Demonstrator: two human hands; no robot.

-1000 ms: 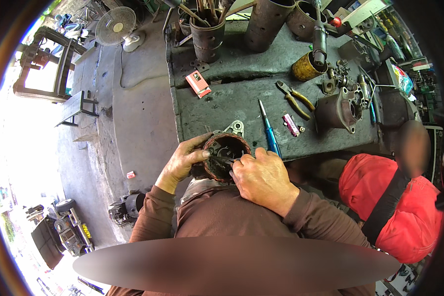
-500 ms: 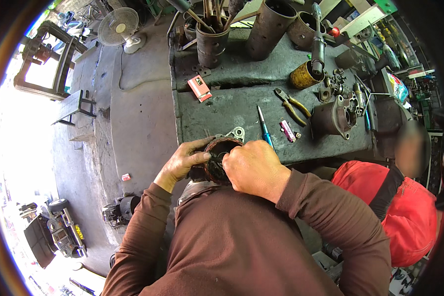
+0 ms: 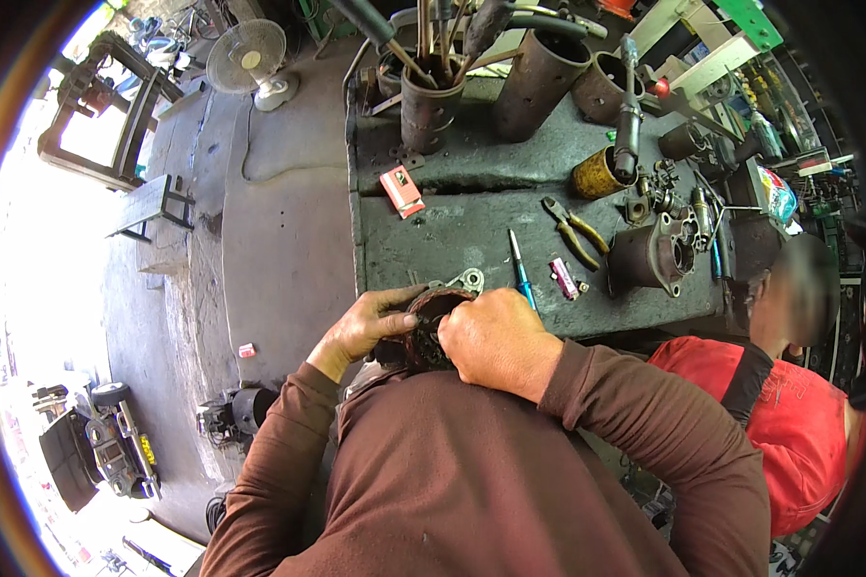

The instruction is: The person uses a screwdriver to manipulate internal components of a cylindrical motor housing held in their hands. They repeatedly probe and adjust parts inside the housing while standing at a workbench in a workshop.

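Note:
A round, dark motor stator (image 3: 440, 301) with a coppery-brown winding around its open mouth is held close against my body, at the near edge of the bench. My left hand (image 3: 368, 329) grips its left side, with the thumb over the rim and the fingers around the outside. Closed into a fist, my right hand (image 3: 497, 344) is at the right part of the opening, knuckles up. Whatever its fingers pinch is hidden beneath the hand. Just beyond the stator lies a grey metal bracket (image 3: 470, 280) with a round eye. A blue-handled screwdriver (image 3: 522, 274) rests beyond my right hand.
Pliers (image 3: 574, 234), a small pink-and-white box (image 3: 564, 278) and a red-and-white pack (image 3: 402, 191) lie on the bench (image 3: 462, 231). Behind stand a tool-filled can (image 3: 430, 115), a yellow can (image 3: 598, 175) and a cast housing (image 3: 645, 258). A person in red (image 3: 799, 433) is at right.
The whole view has shifted slightly, so the bench sits a little lower in it. Both hands keep their places on the stator, with only a small shift of the fingers.

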